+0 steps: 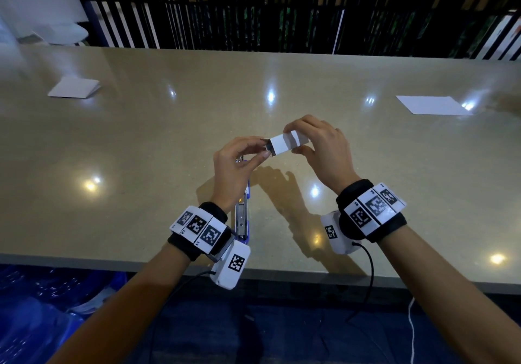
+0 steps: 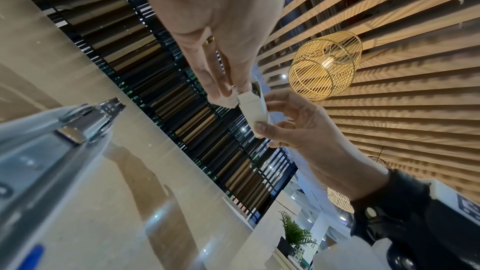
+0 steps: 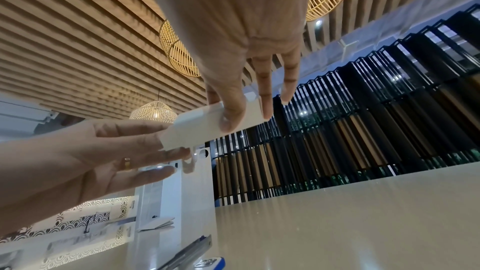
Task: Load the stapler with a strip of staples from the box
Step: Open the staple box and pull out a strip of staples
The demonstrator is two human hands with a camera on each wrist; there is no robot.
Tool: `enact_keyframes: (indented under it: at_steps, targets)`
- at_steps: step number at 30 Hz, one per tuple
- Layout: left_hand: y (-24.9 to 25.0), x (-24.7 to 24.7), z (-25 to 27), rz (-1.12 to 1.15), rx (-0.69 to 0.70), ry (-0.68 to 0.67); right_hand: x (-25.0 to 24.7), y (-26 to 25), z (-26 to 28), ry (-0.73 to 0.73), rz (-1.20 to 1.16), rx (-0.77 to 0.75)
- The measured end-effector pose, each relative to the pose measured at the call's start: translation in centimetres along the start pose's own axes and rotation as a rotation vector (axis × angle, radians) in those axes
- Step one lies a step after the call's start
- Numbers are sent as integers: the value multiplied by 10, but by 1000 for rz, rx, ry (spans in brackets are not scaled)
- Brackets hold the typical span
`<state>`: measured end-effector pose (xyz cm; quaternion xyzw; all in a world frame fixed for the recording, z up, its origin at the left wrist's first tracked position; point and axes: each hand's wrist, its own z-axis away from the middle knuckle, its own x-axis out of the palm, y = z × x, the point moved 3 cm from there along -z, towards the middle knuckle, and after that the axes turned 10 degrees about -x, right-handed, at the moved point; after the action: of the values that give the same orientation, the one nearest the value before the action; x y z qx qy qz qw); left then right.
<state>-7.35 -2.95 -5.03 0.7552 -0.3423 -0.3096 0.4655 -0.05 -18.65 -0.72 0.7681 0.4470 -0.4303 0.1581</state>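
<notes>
Head view at frame centre: right hand gripped the staple box; left hand fingers pinched staples at its mouth; opened stapler lay unloaded.

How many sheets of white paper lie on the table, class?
2. One paper lies far left on the table, looking folded; the other paper lies flat at far right. More may lie outside the view.
</notes>
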Motion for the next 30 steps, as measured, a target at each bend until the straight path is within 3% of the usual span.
enact_keyframes:
  at_steps: [10,21,30]
  targets:
    - [2,2,-7,7,-178,-34,13,5,13,36,-200,66]
    - [12,0,-7,-313,-80,28,19,3,19,14,-276,70]
    - [15,-1,-5,-239,-123,-29,22,9,26,-6,-314,123]
